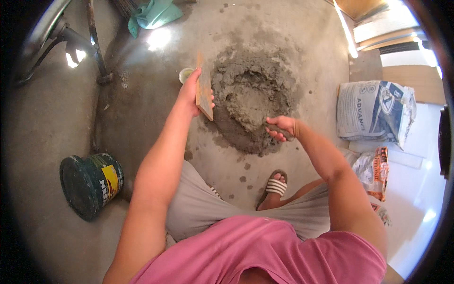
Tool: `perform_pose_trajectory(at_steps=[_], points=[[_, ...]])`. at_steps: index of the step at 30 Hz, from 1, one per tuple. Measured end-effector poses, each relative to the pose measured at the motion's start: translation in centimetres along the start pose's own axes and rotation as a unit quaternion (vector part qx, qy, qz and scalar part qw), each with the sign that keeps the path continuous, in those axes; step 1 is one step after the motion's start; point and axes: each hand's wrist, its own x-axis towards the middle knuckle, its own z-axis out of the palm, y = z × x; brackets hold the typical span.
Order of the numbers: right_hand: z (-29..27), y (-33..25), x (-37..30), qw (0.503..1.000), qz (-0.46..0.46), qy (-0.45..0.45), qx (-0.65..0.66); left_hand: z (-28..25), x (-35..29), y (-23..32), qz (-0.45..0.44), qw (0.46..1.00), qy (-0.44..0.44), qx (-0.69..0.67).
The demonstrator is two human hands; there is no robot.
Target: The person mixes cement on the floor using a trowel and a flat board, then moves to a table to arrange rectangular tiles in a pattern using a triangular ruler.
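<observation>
A round heap of wet grey mortar (279,90) lies on the concrete floor in front of me, hollowed in its middle. My left hand (191,92) is closed around a flat wooden board (205,94), held on edge beside the heap's left side. My right hand (282,128) is closed at the heap's lower right, around a grey mortar-smeared handle (285,133). Mortar hides the rest of that tool, so its kind does not show. A small white cup (184,75) with pale contents stands just left of the board, partly behind my left hand.
A dark green bucket (78,187) stands at the left. A large cement bag (371,111) and a smaller orange-and-white bag (378,173) are at the right. Green cloth or plastic (153,16) and metal legs (97,47) are at the upper left. My sandalled foot (274,189) is near the heap.
</observation>
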Motion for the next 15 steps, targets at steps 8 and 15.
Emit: perform_pose_trajectory(at_steps=[8,15], points=[[2.0,2.0,-8.8,0.984,-0.128,-0.1,0.075,0.8,-0.5,0.6,0.009,0.995,-0.07,-0.067],[7.9,-0.5,-17.0,0.925,-0.373,0.0,-0.067,4.2,-2.3,0.2,0.0,0.924,-0.308,-0.228]])
